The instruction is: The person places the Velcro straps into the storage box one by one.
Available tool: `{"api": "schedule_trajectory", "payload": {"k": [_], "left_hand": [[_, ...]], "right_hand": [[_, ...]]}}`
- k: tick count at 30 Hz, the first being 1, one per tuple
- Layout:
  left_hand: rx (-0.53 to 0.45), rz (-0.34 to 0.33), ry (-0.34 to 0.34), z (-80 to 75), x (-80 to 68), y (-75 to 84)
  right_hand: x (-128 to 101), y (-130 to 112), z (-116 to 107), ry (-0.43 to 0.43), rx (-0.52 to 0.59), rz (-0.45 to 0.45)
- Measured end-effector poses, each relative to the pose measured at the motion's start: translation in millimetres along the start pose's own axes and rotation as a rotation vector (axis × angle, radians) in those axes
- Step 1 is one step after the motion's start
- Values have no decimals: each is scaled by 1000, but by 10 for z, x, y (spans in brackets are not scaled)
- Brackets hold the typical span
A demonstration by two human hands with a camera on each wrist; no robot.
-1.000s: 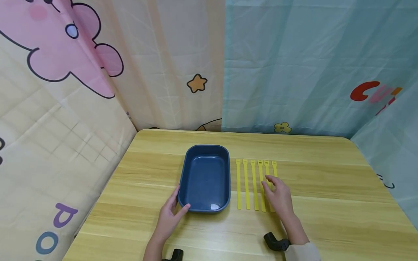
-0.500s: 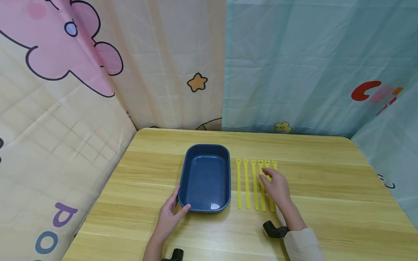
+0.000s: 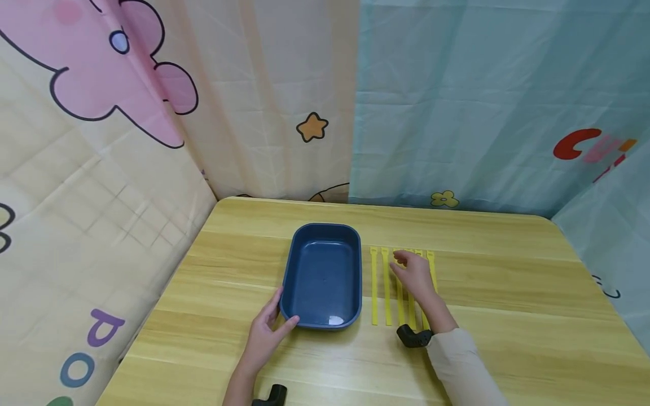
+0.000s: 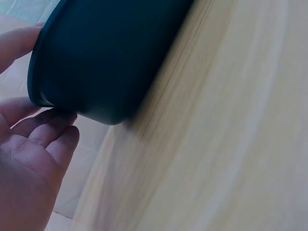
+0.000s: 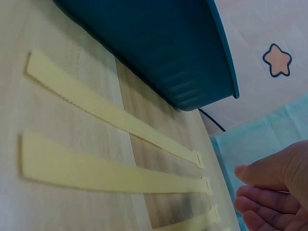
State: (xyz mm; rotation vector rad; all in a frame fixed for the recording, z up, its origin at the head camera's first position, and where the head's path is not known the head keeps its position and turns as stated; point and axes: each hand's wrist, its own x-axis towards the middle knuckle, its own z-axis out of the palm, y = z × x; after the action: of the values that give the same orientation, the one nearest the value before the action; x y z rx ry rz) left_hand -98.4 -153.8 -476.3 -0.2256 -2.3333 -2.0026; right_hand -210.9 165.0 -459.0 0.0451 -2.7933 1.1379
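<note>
My right hand [image 5: 274, 192] hovers with curled fingers over yellow cable ties [image 5: 110, 171] lying in a row on the surface [image 5: 57, 120], beside the blue tray [image 5: 168, 53].

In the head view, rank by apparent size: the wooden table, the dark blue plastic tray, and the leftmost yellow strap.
1. Wooden table, by far the largest.
2. Dark blue plastic tray.
3. Leftmost yellow strap: nearly as long as the tray, but far thinner.
</note>
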Motion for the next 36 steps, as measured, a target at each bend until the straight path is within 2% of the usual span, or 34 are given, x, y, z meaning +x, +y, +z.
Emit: {"api": "schedule_trajectory", "payload": {"k": [4, 8, 15, 22, 36], "left_hand": [[3, 4, 2, -4, 11, -83], [10, 0, -2, -2, 17, -114], [6, -3, -1, 1, 17, -129], [-33, 27, 23, 8, 2, -126], [-75, 14, 19, 6, 19, -148]], "right_hand": [[97, -57, 30, -30, -4, -2], [207, -90, 55, -49, -2, -21], [352, -109, 127, -63, -8, 4], [440, -132, 199, -111, -30, 9], [547, -90, 256, -129, -92, -15]]}}
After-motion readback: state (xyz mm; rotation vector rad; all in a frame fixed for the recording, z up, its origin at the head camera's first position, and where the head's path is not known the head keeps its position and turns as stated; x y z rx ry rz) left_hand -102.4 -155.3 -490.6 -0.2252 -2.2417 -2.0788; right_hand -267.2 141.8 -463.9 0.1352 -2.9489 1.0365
